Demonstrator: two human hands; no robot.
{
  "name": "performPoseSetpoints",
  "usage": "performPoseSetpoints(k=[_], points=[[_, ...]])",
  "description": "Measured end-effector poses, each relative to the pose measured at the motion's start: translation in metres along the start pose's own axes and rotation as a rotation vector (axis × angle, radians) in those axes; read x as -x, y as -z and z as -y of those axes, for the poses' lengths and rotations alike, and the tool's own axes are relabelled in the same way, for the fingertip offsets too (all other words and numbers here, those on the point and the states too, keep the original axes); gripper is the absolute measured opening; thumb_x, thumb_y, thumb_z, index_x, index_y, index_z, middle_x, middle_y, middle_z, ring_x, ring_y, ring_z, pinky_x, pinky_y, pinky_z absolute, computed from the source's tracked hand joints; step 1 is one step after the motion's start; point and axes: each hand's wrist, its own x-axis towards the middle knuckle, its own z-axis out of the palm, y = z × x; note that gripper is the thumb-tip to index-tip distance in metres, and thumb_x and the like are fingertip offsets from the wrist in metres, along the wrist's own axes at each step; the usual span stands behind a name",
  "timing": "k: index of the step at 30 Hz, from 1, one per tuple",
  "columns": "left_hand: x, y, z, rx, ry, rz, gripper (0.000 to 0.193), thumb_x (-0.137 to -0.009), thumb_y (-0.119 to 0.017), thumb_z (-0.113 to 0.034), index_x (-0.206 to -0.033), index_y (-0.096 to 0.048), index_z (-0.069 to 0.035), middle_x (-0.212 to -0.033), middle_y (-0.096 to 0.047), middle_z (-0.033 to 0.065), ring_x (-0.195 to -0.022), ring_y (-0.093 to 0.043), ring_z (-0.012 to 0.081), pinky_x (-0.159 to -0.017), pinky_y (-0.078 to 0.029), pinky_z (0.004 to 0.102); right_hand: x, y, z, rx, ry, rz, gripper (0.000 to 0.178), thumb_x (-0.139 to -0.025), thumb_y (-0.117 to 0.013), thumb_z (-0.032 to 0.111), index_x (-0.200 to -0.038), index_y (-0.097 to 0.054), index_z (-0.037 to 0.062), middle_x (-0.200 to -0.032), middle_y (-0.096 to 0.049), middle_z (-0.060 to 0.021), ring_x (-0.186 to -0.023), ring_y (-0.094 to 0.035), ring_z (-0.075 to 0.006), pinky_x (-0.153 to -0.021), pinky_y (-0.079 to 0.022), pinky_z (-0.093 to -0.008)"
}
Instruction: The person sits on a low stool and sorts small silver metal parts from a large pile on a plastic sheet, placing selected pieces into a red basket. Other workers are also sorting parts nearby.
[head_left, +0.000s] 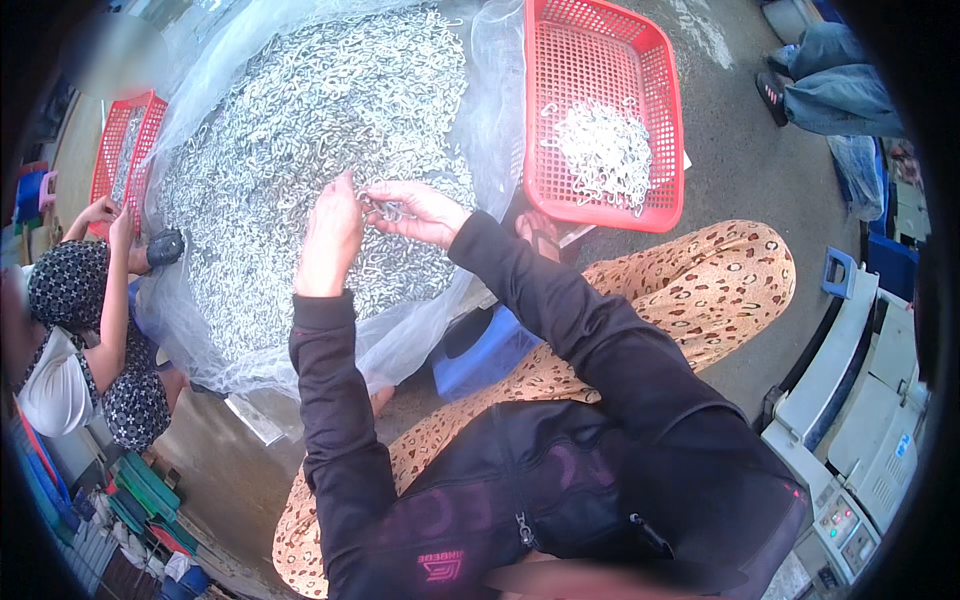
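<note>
A broad heap of small silvery-white curved pieces [350, 90], like hooks or links, lies on translucent mesh sheeting [493, 110]. Over its near part, my left hand [333, 230] is closed with the fingertips pinched; what is between them is too small to make out. Close beside it on the right, my right hand [420, 212] curls its fingers around a few of the curved pieces. The two hands' fingertips almost meet. To the right of the heap, a red perforated basket [672, 120] carries a smaller mound of the same pieces [608, 150].
At the left, another person [110, 330] sits with both hands at a second red basket [103, 160]. A blue plastic thing [490, 352] is under the mesh's near edge. Grey machine housings [850, 430] stand at the right. Someone's legs in jeans [840, 95] show at the upper right.
</note>
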Motion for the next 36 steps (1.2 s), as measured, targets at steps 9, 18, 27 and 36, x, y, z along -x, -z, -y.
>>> performPoseSetpoints(k=[9, 18, 27, 36], points=[[0.019, -0.028, 0.001, 0.345, 0.149, -0.356, 0.027, -0.09, -0.052, -0.01, -0.115, -0.056, -0.001, -0.101, -0.062, 0.018, -0.095, -0.06, 0.0298, -0.083, -0.045, 0.0364, -0.006, 0.002, -0.002, 0.236, 0.187, 0.13, 0.01, -0.088, -0.06, 0.014, -0.093, -0.061, 0.0054, -0.081, -0.059, 0.0001, -0.071, -0.055, -0.0086, -0.064, -0.045, -0.0235], [0.014, 0.002, -0.019, 0.848, 0.269, -0.26, 0.018, -0.081, -0.048, 0.0, -0.09, -0.064, -0.001, -0.097, -0.058, 0.0105, -0.079, -0.054, 0.0192, -0.074, -0.043, 0.0329, 0.009, -0.015, -0.004, -0.259, -0.181, -0.001, 0.025, -0.09, -0.053, 0.013, -0.114, -0.052, 0.0054, -0.11, -0.056, -0.0078, -0.099, -0.057, -0.0163, -0.087, -0.048, -0.034], [0.011, -0.001, -0.011, 0.395, -0.035, -0.411, 0.011, -0.079, -0.059, -0.003, -0.088, -0.063, 0.0, -0.091, -0.061, 0.0145, -0.085, -0.058, 0.03, -0.075, -0.045, 0.0374, 0.028, 0.007, 0.066, 0.111, 0.352, 0.12, 0.019, -0.088, -0.055, 0.019, -0.103, -0.057, 0.0073, -0.094, -0.059, -0.0068, -0.084, -0.059, -0.0156, -0.069, -0.051, -0.0281], [0.088, -0.16, 0.086, 0.058, 0.247, 0.086, 0.05, -0.061, -0.08, -0.012, -0.1, -0.05, 0.0, -0.089, -0.059, 0.023, -0.09, -0.057, 0.041, -0.081, -0.044, 0.0444, 0.178, 0.029, 0.213, 1.217, 0.885, -1.041, 0.03, -0.082, -0.061, 0.029, -0.099, -0.063, 0.0052, -0.089, -0.062, -0.0102, -0.08, -0.061, -0.0197, -0.067, -0.05, -0.0355]])
